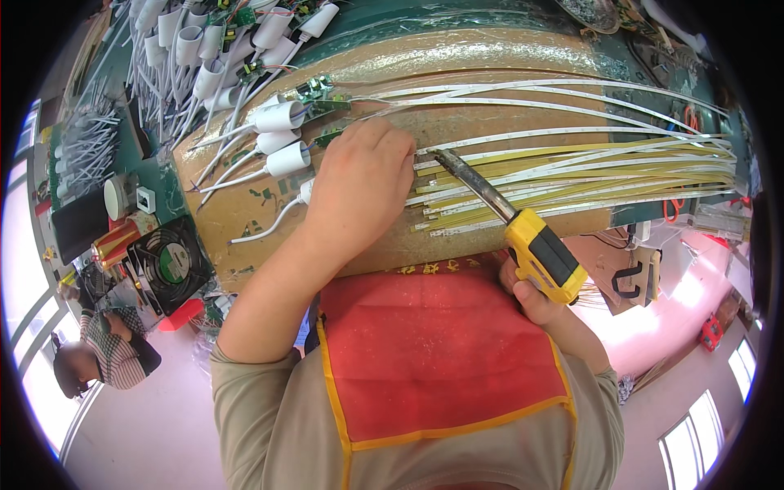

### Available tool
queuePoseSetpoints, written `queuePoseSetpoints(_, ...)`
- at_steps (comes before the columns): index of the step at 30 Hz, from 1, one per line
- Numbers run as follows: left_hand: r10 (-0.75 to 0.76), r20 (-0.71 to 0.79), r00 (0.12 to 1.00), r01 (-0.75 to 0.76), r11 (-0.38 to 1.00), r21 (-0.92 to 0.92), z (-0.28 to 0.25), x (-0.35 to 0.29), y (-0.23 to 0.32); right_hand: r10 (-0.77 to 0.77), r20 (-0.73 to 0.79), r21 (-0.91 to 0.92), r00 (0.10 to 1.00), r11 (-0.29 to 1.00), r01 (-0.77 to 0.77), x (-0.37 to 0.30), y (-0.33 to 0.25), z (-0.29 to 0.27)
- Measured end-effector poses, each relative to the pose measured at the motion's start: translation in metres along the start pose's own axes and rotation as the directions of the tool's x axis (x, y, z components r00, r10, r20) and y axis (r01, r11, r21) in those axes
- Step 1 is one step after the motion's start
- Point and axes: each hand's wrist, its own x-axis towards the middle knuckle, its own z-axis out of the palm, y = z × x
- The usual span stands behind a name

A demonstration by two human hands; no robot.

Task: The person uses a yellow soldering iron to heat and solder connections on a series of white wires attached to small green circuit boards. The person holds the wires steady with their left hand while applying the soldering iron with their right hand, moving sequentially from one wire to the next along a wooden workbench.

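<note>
My left hand [363,175] is closed, palm down, at the left ends of a row of long white and yellow LED strips [563,167]. Its fingertips hide what they pinch. Beside its wrist a white cylindrical housing [305,193] with a white cable partly shows. My right hand [531,298] grips a yellow and black soldering iron [535,237]. The iron's metal tip points up and left, meeting the strip end close to my left fingertips. Left of my left hand lie white tubular housings [287,160] with cables. Small green circuit boards [331,103] are wired to strips behind it.
Brown sheeting [359,247] covers the bench under the work. A heap of white housings and cables [208,73] fills the back left. At left are a black fan [167,265] and a white roll [116,198]. Another person [106,355] sits at far left.
</note>
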Motion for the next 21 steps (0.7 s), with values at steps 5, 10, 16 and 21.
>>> queuePoseSetpoints(5,0.000,0.004,1.000,0.000,1.000,0.004,-0.001,0.000,0.001,-0.022,-0.024,-0.030,0.999,0.999,0.021,-0.002,0.005,0.000)
queuePoseSetpoints(10,-0.004,0.006,1.000,0.004,1.000,0.007,0.000,0.000,0.001,-0.039,-0.033,-0.028,0.999,0.999,0.039,-0.002,0.006,0.001)
queuePoseSetpoints(16,-0.009,0.015,1.000,0.009,1.000,0.008,0.000,0.001,0.002,-0.034,-0.053,-0.009,0.998,0.999,0.033,-0.002,0.002,0.002)
queuePoseSetpoints(21,-0.010,0.004,1.000,0.010,1.000,0.000,-0.001,0.000,0.001,-0.006,-0.061,-0.015,0.998,1.000,0.005,-0.002,-0.002,0.004)
